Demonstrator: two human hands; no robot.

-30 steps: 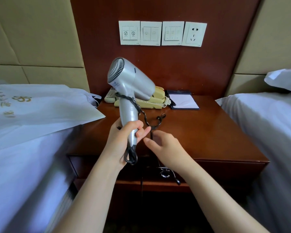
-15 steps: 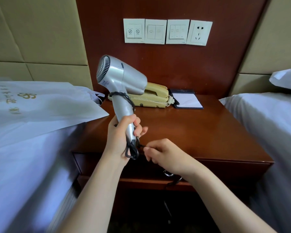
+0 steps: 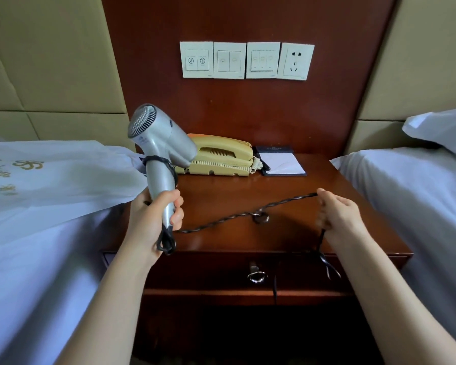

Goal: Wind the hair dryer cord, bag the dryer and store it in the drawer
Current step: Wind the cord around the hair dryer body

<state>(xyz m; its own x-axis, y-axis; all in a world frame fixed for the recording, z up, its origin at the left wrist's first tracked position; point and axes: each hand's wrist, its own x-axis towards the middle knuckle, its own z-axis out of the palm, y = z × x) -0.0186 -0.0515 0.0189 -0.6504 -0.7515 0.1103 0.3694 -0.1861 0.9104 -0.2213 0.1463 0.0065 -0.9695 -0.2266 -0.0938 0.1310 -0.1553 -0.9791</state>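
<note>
My left hand (image 3: 153, 217) grips the handle of a silver hair dryer (image 3: 159, 143), held upright above the left side of the wooden nightstand (image 3: 287, 233). One loop of the black twisted cord (image 3: 237, 214) circles the top of the handle. The cord runs from the handle's base, stretched across to my right hand (image 3: 337, 214), which is closed on it over the nightstand's right side. The rest of the cord hangs down past the drawer (image 3: 221, 270) front with its metal ring pull (image 3: 257, 276). A white bag (image 3: 50, 177) with gold print lies on the left bed.
A yellow telephone (image 3: 221, 156) and a notepad in a dark holder (image 3: 283, 163) sit at the back of the nightstand. Switches and a socket (image 3: 246, 60) are on the wall panel. White beds flank the nightstand, with a pillow (image 3: 442, 127) on the right.
My right hand has swung out to the right from beside the handle, pulling the cord taut across the nightstand. The dryer has stayed upright in my left hand.
</note>
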